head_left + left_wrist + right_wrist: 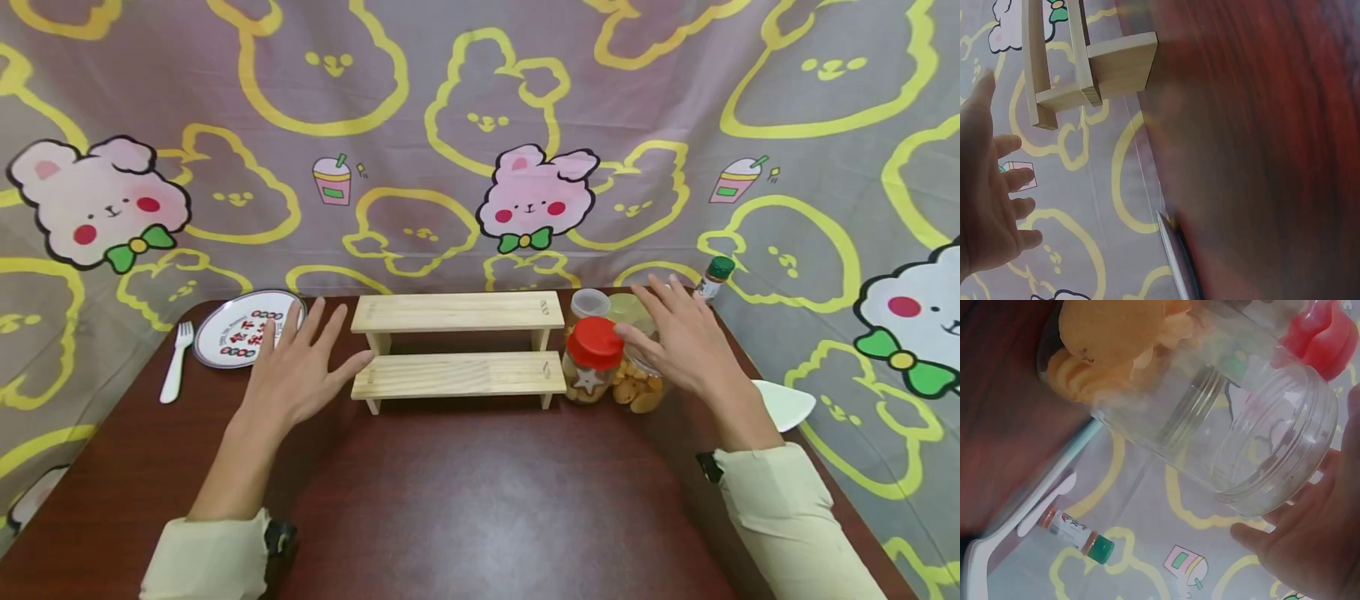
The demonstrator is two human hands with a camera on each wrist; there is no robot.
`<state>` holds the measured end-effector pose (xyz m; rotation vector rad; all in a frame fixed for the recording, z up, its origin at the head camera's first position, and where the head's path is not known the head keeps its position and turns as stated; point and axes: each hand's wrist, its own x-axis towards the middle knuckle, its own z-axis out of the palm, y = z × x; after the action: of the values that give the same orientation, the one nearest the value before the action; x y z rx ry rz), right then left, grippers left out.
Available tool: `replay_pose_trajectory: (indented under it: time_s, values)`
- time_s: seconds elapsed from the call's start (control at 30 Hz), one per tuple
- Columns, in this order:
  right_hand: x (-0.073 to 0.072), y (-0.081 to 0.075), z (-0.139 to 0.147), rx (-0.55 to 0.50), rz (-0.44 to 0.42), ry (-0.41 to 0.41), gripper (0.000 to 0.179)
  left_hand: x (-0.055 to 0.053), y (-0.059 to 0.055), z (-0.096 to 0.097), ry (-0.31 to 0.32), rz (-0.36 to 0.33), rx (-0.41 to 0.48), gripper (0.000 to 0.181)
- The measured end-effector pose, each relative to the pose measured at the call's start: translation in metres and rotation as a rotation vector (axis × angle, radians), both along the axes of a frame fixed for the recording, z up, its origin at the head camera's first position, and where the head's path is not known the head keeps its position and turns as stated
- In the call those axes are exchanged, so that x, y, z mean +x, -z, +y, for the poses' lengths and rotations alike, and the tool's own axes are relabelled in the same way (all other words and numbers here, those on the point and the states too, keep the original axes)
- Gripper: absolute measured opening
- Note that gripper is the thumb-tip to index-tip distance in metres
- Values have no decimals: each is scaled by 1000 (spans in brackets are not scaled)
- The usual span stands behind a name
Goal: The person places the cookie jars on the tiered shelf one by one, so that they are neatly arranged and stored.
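My left hand (296, 367) hovers with spread fingers between a round plate (236, 337) with red lettering and a two-step wooden rack (457, 375). In the left wrist view its fingers are apart and hold nothing. My right hand (686, 346) is held out, fingers extended, over a clear jar (636, 390) of biscuits. The right wrist view shows that jar (1166, 431) close up, with the hand near its rim; whether they touch I cannot tell. Left of it stands a jar with a red lid (596, 342), a star shape on its side.
A white fork (177, 362) lies left of the plate. Behind the right hand stands a small green-capped bottle (716, 279), and a pale dish (783, 406) sits at the right edge. More containers (590, 304) stand behind the red-lidded jar. A patterned curtain (420, 167) borders the brown table (480, 500).
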<state>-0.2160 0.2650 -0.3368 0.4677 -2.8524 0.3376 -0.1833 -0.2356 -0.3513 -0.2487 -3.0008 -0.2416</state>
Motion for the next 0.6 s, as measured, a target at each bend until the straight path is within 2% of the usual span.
replay_pose_trajectory:
  time_s: [0.3, 0.6]
  values:
    - [4, 6, -5, -192, -45, -63, 81, 5, 7, 1, 36, 59, 137, 110]
    - [2, 11, -11, -298, 1, -134, 78, 8, 22, 5, 36, 0, 402, 113]
